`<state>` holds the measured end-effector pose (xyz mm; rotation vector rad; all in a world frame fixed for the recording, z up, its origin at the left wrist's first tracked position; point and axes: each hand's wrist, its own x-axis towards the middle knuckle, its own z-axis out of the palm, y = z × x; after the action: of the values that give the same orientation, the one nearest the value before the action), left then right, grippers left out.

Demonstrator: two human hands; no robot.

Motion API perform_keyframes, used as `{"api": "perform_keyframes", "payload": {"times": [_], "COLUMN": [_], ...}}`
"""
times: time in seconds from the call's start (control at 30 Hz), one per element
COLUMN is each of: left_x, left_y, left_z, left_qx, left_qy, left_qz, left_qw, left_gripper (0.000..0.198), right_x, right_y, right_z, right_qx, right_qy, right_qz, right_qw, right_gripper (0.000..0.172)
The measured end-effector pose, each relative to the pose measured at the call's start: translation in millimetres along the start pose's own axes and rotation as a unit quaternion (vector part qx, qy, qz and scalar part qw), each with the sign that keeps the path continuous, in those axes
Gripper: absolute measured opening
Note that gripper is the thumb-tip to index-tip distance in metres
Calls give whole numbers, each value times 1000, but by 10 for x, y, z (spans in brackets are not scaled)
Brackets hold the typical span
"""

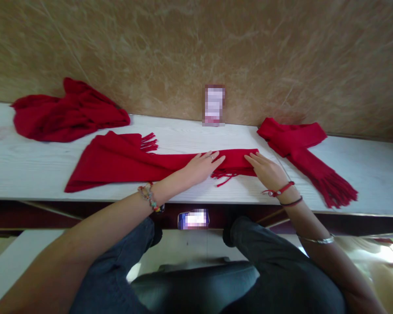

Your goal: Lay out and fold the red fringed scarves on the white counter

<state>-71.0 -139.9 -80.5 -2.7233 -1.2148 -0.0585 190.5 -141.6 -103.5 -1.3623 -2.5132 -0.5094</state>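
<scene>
A red fringed scarf lies lengthwise across the white table, wide and folded at its left part and narrow towards the right. Flat on its narrow stretch rests my left hand, fingers extended and a ring on one of them. My right hand touches the scarf's right end with its fingers stretched out. Fringe shows at the scarf's upper left and below, between my hands. To the right of my right hand lies another red scarf, bent over itself, its fringe pointing to the front.
A crumpled red cloth sits at the back left of the white table. Behind the table rises a brown marbled wall. A phone-like object, blurred out, leans there. Another blurred device is below the front edge.
</scene>
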Motion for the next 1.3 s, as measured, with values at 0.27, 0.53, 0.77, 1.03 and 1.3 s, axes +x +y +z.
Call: {"api": "perform_keyframes", "payload": {"times": [0.27,0.53,0.77,1.03,1.3], "left_x": [303,370,431,567,408], "left_y": [108,40,-90,-327,-153], "left_z": [-242,124,78,-123,121], "left_qx": [-31,-129,-111,-29,-114], "left_qy": [92,-18,17,55,21], "left_qz": [44,130,149,163,173], "left_qw": [994,983,982,985,978], "left_gripper": [54,70,72,53,74], "right_x": [-79,-180,-143,-229,-211], "right_y": [-7,-110,-55,-52,-67], "right_z": [-68,-19,-24,96,-11], "right_qx": [41,-8,60,70,106], "right_qy": [143,6,41,4,184], "right_qz": [95,62,132,57,82], "right_qw": [984,998,989,996,974], "right_gripper": [55,53,49,58,50]}}
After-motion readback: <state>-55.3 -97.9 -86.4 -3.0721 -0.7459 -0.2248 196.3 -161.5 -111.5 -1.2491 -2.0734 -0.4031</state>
